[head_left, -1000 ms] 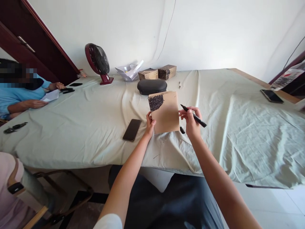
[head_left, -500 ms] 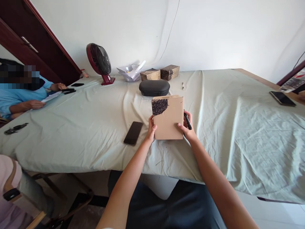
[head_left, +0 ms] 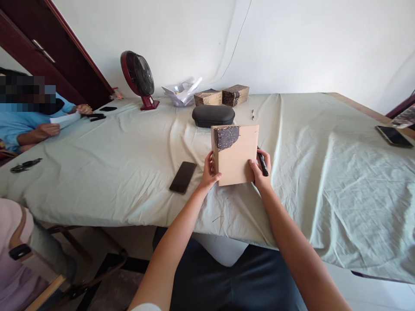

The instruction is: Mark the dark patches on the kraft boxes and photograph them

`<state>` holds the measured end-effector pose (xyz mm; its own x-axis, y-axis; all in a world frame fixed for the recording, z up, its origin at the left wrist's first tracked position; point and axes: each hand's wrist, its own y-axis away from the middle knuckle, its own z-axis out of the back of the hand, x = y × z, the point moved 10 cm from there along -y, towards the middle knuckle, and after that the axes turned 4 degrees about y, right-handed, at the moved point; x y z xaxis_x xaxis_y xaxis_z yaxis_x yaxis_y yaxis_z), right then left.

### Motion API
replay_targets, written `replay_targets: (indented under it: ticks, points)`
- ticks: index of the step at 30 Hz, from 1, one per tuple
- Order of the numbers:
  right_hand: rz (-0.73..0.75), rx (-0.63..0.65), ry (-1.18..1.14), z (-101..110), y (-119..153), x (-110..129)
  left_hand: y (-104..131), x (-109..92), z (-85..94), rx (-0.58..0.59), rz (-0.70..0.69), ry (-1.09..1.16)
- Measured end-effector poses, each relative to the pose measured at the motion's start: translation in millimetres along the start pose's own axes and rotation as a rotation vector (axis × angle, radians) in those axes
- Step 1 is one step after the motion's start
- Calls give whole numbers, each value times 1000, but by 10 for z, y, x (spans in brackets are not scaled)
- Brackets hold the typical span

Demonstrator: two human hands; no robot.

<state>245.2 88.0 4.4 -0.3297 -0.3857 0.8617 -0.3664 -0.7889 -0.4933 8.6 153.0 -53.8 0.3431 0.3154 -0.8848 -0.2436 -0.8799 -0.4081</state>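
Between my two hands a brown cardboard box (head_left: 238, 160) is held up over the cloth, one broad face turned toward me. Black scribble covers its upper left corner and runs onto the left side. My left hand (head_left: 210, 173) grips the lower left edge, thumb in front. My right hand (head_left: 261, 170) is closed on the right edge, its thumb on the front face, with a black marker pen (head_left: 263, 163) also held in its fingers. A black phone (head_left: 183, 177) lies left of my left hand. Beyond the box sits a black zip case (head_left: 213, 115).
A pale green cloth (head_left: 129, 172) covers the table. Two scribbled cardboard boxes (head_left: 236, 95), a plastic basket (head_left: 181, 95) and a maroon fan (head_left: 139, 77) stand near the wall. Another phone (head_left: 394, 136) lies far right. A person in blue (head_left: 19, 125) holds paper at left.
The box has turned slightly, so its scribbled left side now shows. Both hands still hold it. The view has shifted a little, and the person at left has raised the paper.
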Motion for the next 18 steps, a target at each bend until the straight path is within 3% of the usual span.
replay_targets:
  ticks: [4,6,12,15,18]
  points:
    - [363,-203,229,203,129,597,-1,-125,88,-50,-78,-143]
    - [464,-270,253,261,232,884,6,-201,89,-40,-109,-202]
    - [320,-49,161,-13,282,1452,32,-302,74,-23,-165,-230]
    - [423,-37,250,-178,262,1832,28,-300,79,-23,-179,-246]
    - [491,44,294,-397,159,2038,22,-313,97,-38,-196,-249]
